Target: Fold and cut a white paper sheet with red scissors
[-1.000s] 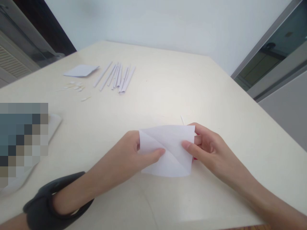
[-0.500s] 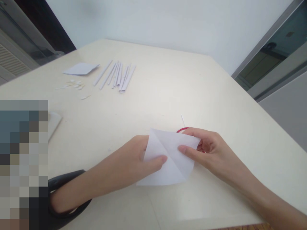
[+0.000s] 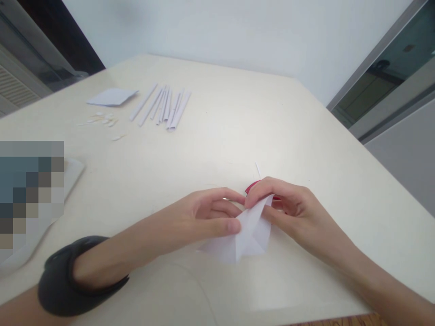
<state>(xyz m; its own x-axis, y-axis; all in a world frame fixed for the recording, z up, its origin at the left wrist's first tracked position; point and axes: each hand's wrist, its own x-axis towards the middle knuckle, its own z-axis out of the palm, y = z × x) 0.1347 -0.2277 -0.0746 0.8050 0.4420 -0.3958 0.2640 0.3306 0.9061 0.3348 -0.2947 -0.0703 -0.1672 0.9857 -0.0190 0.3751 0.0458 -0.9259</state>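
Two hands meet on one white paper (image 3: 249,235) near the desk's (image 3: 272,117) near edge; we read no writing, brand or label on it, nor anywhere in view; our left hand (image 3: 200,217) pinches the sheet's raised top between thumb and forefinger, fingers together on it; our right hand (image 3: 288,208) pinches the same peak from the other side, fingers closed on the paper; the sheet is folded up into a peak, its long axis running roughly from the near-left up toward the far-right, its point at the fingertips; something red (image 3: 253,186) shows behind the right fingers, touching them; rolled strips (image 3: 165,108) lie near the far-left corner, just beside a flat sheet (image 3: 112,96).
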